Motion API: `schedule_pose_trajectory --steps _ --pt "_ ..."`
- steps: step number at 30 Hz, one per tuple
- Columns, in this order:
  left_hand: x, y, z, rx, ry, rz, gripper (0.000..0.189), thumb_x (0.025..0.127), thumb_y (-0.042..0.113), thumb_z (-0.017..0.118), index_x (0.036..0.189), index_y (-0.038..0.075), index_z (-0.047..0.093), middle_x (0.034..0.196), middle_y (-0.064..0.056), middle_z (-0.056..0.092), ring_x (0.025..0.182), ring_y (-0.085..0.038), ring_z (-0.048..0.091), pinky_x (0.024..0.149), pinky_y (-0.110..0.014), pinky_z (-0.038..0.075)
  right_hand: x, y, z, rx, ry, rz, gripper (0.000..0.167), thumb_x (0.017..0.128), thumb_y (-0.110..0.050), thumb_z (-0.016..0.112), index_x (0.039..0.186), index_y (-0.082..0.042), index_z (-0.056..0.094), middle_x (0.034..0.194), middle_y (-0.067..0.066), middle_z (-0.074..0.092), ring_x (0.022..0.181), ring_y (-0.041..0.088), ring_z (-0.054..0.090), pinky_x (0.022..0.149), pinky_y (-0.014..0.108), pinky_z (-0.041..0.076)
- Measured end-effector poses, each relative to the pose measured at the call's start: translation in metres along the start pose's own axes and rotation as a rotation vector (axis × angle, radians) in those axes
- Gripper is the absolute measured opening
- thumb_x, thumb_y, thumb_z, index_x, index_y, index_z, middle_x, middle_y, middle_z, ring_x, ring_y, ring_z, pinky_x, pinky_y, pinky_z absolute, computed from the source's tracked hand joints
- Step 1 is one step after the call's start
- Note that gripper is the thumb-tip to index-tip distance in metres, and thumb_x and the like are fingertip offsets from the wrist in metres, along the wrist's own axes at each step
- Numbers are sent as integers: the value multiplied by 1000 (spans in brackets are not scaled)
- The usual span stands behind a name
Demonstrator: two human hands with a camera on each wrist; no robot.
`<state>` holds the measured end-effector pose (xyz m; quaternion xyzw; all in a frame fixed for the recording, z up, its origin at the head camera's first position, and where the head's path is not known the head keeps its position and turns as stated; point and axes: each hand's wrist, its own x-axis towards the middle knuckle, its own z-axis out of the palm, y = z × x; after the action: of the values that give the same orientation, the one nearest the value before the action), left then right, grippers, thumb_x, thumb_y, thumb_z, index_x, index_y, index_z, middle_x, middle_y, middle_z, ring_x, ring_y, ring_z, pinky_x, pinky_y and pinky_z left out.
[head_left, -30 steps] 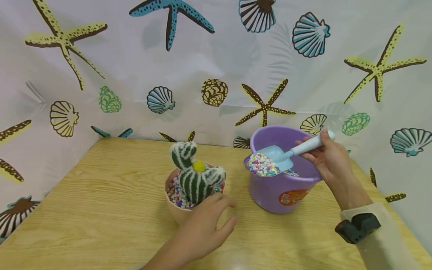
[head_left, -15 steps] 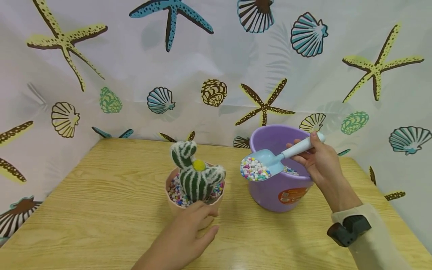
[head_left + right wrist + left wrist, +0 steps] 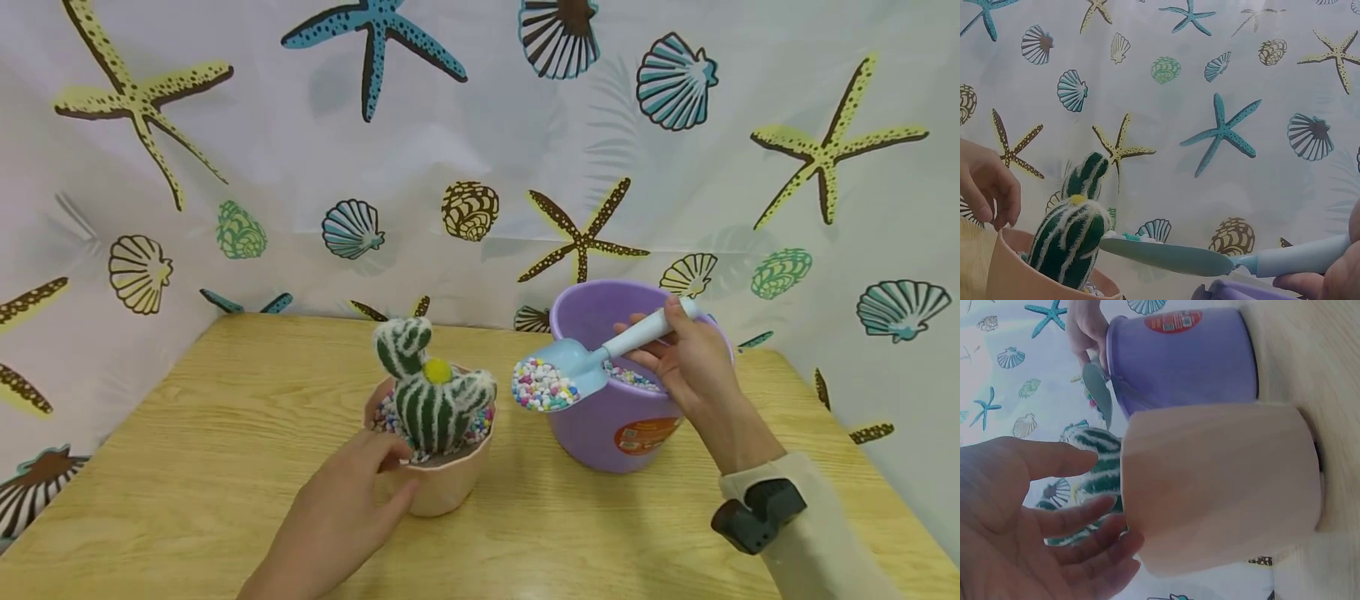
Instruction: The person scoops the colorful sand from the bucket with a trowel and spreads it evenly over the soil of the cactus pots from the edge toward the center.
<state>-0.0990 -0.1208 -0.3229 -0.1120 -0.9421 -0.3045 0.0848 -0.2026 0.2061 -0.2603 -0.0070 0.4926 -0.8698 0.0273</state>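
Note:
My right hand (image 3: 693, 354) grips the handle of a light blue plastic scoop (image 3: 641, 333), palm turned up. Small multicoloured pebbles (image 3: 543, 385) are heaped in its blade, which hangs between the bucket and the pot. A knitted green cactus (image 3: 435, 408) with white stripes and a yellow bobble stands in a peach-coloured pot (image 3: 442, 487), pebbles around its base. At the pot's near-left rim is my left hand (image 3: 337, 504), its fingers loosely bent. In the left wrist view those fingers (image 3: 1094, 550) are at the rim; whether they touch it I cannot tell.
A purple bucket (image 3: 588, 429) with an orange label stands right of the pot, more pebbles inside it. Both stand on a wooden table (image 3: 225, 408). Behind hangs a white cloth (image 3: 292, 150) printed with starfish and shells.
The loaded scoop has moved left from over the bucket towards the pot. My left hand has moved left along the pot's near side, from its right front to its left front.

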Motion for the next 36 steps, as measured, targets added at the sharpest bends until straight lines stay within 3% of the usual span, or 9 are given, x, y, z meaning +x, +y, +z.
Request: schedule_pose_trajectory --steps 4,8,14,20,22,26,30,36 --pt "2 -10 -4 24 49 -60 49 81 27 76 118 4 55 107 -12 54 98 -26 58 72 -41 53 0 2 2 -5 -16 1 25 99 -29 41 115 -11 34 94 12 56 86 24 71 73 36 58" --pt "11 -25 -7 -15 38 -26 76 79 35 77 134 -1 40 120 -19 47 111 -35 52 85 -51 50 1 3 4 -3 -22 6 26 98 -30 43 113 -11 34 91 11 57 86 24 71 74 36 58" --pt "27 -45 -13 -132 -127 51 103 77 51 74 146 -5 22 141 -27 31 130 -44 34 100 -63 36 3 6 8 -27 -29 14 25 98 -31 44 109 -10 35 92 10 57 86 23 71 74 35 58" --pt "49 -63 -15 -225 -297 198 110 77 46 76 151 -1 10 149 -28 20 136 -45 23 104 -63 31 4 9 10 -56 -39 15 26 98 -32 43 108 -9 36 93 9 57 88 21 70 76 34 58" --pt "54 -66 -16 -228 -336 203 110 77 45 77 151 0 10 150 -28 17 137 -46 22 104 -63 31 4 9 10 -52 -40 14 27 98 -33 43 108 -9 36 93 9 57 87 21 70 77 34 58" --pt "57 -67 -16 -182 -378 151 112 76 50 76 152 1 9 151 -29 15 137 -48 24 103 -62 33 5 10 10 -44 -45 12 26 98 -32 43 107 -9 36 91 9 57 87 21 70 77 34 58" --pt "52 -57 -14 -74 -335 63 116 74 60 72 152 0 10 148 -30 21 132 -47 36 101 -58 39 5 9 11 -20 -49 4 25 98 -30 43 107 -9 36 89 8 58 87 22 70 77 34 58" --pt "35 -30 -2 140 -114 -43 120 69 78 60 148 -4 21 129 -34 43 108 -45 56 83 -54 50 8 9 12 15 -39 -8 23 98 -29 44 107 -9 36 90 9 58 87 24 71 76 36 58"
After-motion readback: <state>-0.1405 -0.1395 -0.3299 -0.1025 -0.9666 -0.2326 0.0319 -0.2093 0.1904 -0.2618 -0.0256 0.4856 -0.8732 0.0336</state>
